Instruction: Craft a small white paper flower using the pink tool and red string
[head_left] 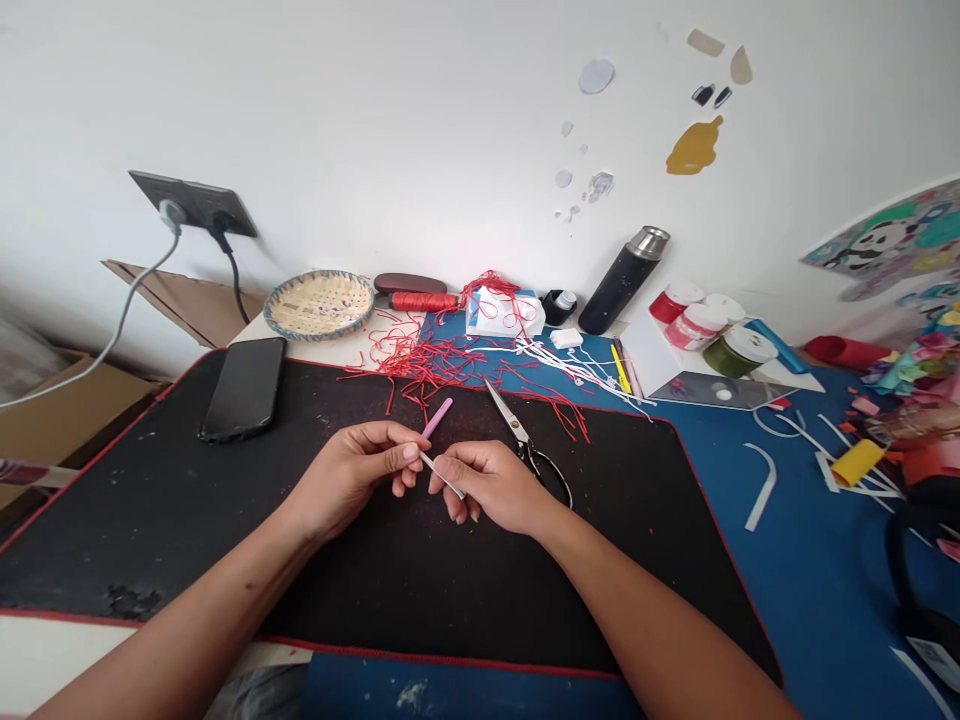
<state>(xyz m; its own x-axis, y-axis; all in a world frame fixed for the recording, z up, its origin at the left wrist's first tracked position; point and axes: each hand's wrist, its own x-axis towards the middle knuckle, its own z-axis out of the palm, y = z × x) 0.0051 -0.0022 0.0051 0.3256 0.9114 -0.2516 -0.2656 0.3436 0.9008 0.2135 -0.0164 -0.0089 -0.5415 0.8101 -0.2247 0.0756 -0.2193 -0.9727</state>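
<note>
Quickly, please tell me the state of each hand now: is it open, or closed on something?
Left hand: closed, pinching a pink stick.
Right hand: closed, pinching a thin white strip.

Two bare forearms (191, 622) (645, 625) reach in from the bottom corners, angling inward. The left hand (351, 482) and right hand (489, 490) hover close together, palms down, not touching, their fingers (401, 455) curled inward in small pinches.

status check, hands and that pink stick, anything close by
Left hand pinching pink stick. Right hand pinching white strip. Scissors beside right hand, on black desk mat.
</note>
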